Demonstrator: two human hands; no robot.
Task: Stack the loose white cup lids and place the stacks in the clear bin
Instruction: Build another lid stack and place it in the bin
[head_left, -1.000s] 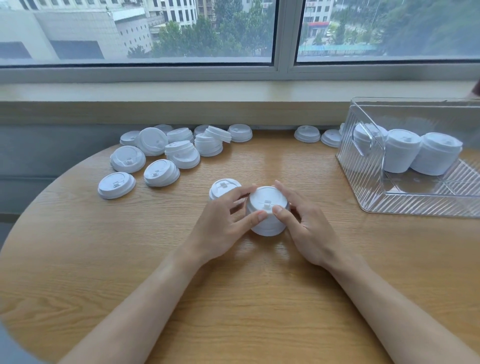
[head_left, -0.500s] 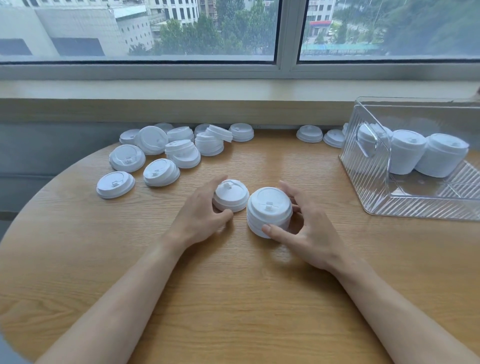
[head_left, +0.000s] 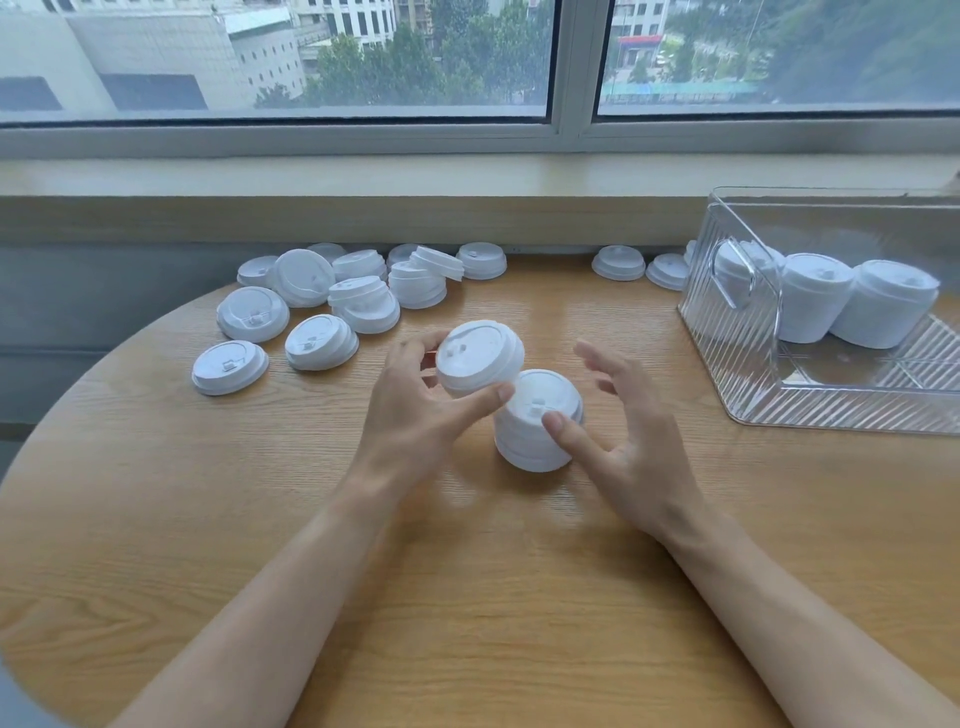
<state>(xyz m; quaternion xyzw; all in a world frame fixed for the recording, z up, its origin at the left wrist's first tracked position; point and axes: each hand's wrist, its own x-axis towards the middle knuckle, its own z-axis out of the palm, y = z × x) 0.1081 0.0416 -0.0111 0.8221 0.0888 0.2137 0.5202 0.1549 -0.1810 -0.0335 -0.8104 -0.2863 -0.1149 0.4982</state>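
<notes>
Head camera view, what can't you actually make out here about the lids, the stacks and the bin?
- Stack on the table: its lid count; the seams blur together, and the right hand thumb covers part of it.
- Lifted lid: one lid or several; motion blur, left hand fingers around it.
- Clear bin: its right end is cut off by the frame edge.
- Stacks in the bin: lid counts; ribbed wall distorts them.

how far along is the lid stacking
Done: three stacks lie in the clear bin. In hand: the left hand holds a small stack above the table stack; the right hand hovers open. Left: many loose lids by the window.
</notes>
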